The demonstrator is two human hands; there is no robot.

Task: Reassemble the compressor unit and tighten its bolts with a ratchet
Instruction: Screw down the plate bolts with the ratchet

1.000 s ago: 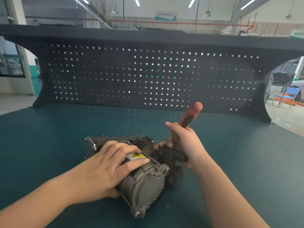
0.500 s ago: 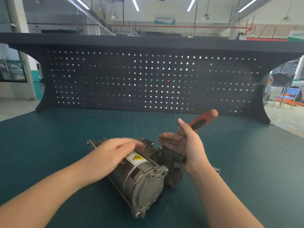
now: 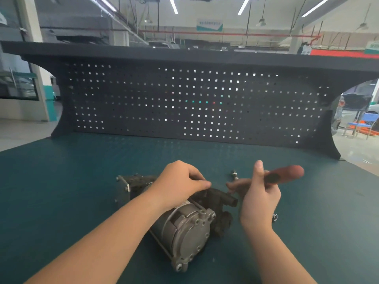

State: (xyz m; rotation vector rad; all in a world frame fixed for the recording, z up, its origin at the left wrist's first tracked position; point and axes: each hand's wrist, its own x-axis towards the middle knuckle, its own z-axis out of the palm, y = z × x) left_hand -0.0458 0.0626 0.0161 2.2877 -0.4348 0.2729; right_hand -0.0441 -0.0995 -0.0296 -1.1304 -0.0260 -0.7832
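compressor unit (image 3: 184, 228) steadied by left hand (image 3: 180, 181), fingers curled on top; ratchet (image 3: 283, 174) grasped by right hand (image 3: 259, 193); slip risked if socket seated askew.

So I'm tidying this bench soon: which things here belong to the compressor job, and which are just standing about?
In the job:
compressor unit
ratchet, held in the right hand
left hand on the unit
loose bolts

Standing about:
pegboard
blue chair

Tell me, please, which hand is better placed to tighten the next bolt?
The right hand: it already holds the ratchet beside the compressor, while the left hand rests curled on top, steadying it.
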